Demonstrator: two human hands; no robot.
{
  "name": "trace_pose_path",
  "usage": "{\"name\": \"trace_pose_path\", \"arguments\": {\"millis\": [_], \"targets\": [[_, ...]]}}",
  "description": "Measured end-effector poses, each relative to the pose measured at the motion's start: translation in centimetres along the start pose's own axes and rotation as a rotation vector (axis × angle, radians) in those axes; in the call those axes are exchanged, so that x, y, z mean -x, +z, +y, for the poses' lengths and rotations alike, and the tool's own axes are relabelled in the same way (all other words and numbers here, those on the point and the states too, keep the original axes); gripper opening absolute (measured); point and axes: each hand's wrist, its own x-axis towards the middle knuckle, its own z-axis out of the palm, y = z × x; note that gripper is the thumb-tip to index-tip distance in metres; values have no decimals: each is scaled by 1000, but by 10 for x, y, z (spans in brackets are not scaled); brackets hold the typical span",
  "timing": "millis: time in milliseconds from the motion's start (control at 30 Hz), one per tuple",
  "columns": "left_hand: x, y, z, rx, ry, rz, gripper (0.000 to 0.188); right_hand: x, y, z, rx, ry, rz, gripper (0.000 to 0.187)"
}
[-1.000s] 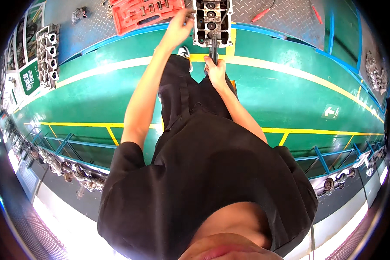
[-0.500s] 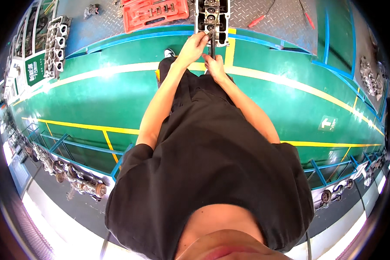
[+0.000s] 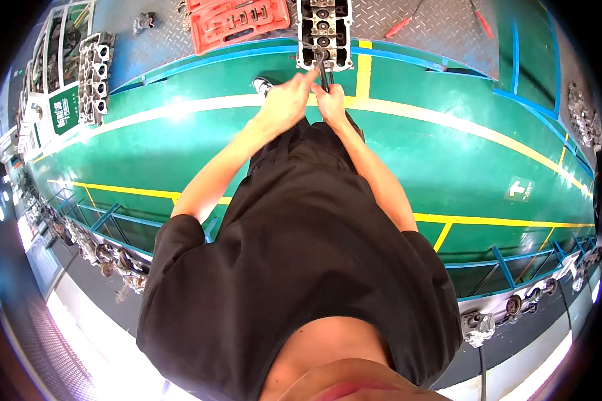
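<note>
A metal cylinder head (image 3: 344, 37) lies at the top middle, its row of round bores facing up. A dark bar-shaped lever tool (image 3: 324, 77) reaches from its near end toward me; its exact kind is hard to tell. My right hand (image 3: 332, 105) is closed around the tool's near part. Just left of the tool is my left hand (image 3: 285, 103), its fingertips pointing at the bar and smeared by motion. Whether those fingers touch the tool or hold anything cannot be made out.
A red tool case (image 3: 267, 28) with metal pieces lies open on the checkered-plate bench (image 3: 164, 47), left of the cylinder head. Red-handled tools (image 3: 398, 28) lie to its right. Another cylinder head (image 3: 93, 80) stands far left. A blue rail (image 3: 227, 53) edges the bench.
My left hand has drawn back from the cylinder head toward my body. My right hand stays on the tool. The whole view has shifted slightly.
</note>
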Motion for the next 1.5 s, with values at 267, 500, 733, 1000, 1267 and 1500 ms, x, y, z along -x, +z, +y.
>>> {"name": "trace_pose_path", "arguments": {"millis": [267,500,733,1000,1267,1500], "targets": [[-74,14,46,-222,380,-124,19,0,4,8,-377,-290,76,36],[-216,-3,-36,91,-150,-35,33,10,0,-7,-260,118,-14,41],[-83,-8,-128,506,-331,-171,45,14,1,-11,-226,33,13,47],[12,4,-9,-37,-122,169,37,20,-3,-26,-282,65,-26,39],[-3,3,41,36,179,39,41,18,4,11,-390,-124,-90,25],[-85,22,58,-58,342,-332,13,12,18,31,-430,-403,32,18]]}}
